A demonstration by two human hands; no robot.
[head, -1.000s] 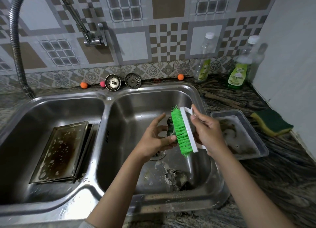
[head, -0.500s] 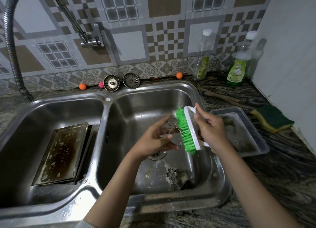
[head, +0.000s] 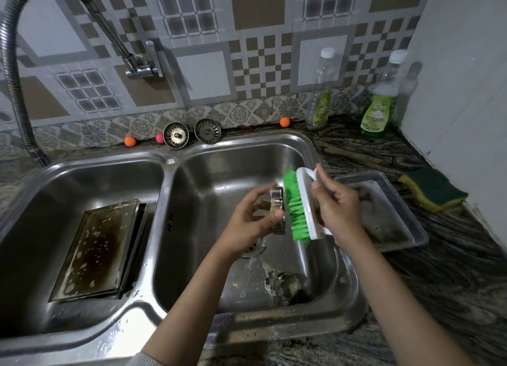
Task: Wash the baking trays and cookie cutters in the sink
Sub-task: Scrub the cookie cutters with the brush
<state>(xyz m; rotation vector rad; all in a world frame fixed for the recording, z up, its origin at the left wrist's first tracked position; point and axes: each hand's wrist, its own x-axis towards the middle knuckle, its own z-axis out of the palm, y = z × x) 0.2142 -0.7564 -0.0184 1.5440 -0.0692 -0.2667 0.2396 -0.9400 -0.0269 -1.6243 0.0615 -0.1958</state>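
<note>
- A metal cookie cutter is pinched by the left hand over the sink.
- A green-bristled brush, gripped by the right hand, is pressed against it.

baking trays in left basin, cookie cutters in right, sponge far right

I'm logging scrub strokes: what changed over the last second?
The right hand slid the green brush slightly down along the cookie cutter, which the left hand turned so its metal band now faces the camera. Both grips held. The baking tray and the cutter on the basin floor stayed put.
</note>
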